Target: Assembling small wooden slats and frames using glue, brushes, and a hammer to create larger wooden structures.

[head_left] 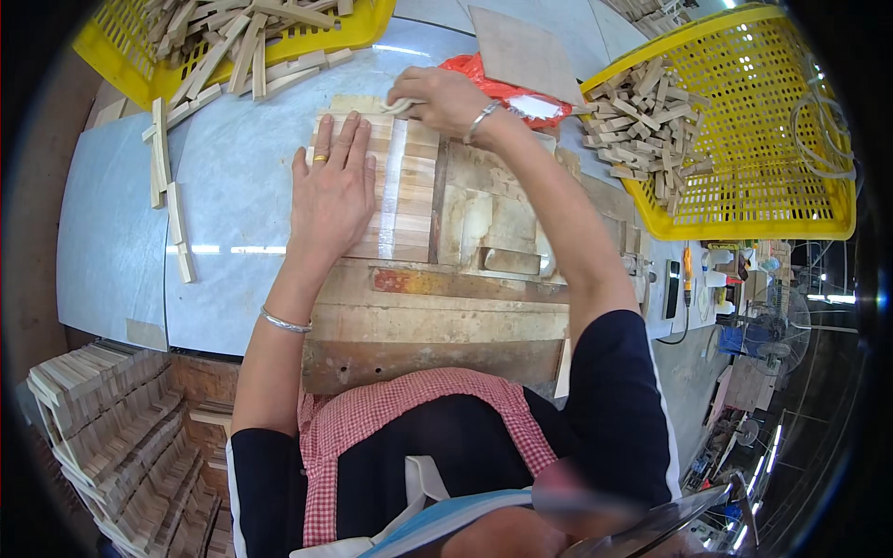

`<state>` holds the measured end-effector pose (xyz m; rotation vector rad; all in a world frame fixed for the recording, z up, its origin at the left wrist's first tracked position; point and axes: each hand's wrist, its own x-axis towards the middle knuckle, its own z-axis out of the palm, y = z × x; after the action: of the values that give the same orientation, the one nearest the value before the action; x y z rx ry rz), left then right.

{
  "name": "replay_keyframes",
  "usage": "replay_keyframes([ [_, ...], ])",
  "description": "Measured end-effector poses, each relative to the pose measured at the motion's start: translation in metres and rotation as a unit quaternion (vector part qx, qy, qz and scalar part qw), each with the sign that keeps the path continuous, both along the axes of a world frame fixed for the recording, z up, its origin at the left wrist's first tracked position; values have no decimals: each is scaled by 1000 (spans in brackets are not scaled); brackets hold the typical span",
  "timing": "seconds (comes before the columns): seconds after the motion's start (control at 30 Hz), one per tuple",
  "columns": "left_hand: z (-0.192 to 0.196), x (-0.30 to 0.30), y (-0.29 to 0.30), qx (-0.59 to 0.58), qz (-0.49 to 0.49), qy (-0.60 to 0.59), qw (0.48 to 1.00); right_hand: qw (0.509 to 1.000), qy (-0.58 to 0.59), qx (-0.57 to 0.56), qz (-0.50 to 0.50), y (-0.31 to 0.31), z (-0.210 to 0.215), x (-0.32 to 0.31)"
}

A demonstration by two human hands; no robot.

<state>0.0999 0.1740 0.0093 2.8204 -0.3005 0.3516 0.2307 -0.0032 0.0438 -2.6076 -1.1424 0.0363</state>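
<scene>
My left hand lies flat, fingers outstretched, on a panel of narrow wooden strips laid side by side. A glossy pale band like clear tape runs across the strips, just right of that hand. At the panel's far edge, my right hand is closed on a small pale, curved, ring-like thing; the fingers partly hide it, and its exact kind cannot be told. Under and beside the panel is a worn wooden work board, with a small wooden block on its right part.
Yellow plastic baskets of short wooden pieces stand at the far left and right. Loose sticks lie on the left table. A red plastic bag sits beyond my right hand. Stacked wooden pieces stand lower left.
</scene>
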Motion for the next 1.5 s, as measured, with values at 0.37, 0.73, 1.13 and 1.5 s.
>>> replay_keyframes([
  [0.37,2,1,2,25,-4,-10,1000,998,52,-35,0,-3,12,6],
  [0.73,-6,2,-2,53,-10,-3,999,986,39,93,-132,-147,69,-139],
  [1.13,-11,12,5,52,-10,7,999,906,-27,28,-422,-241,-11,-377],
  [1.5,-9,9,15,-125,-46,-64,989,948,-191,232,-101,-74,21,-227],
])
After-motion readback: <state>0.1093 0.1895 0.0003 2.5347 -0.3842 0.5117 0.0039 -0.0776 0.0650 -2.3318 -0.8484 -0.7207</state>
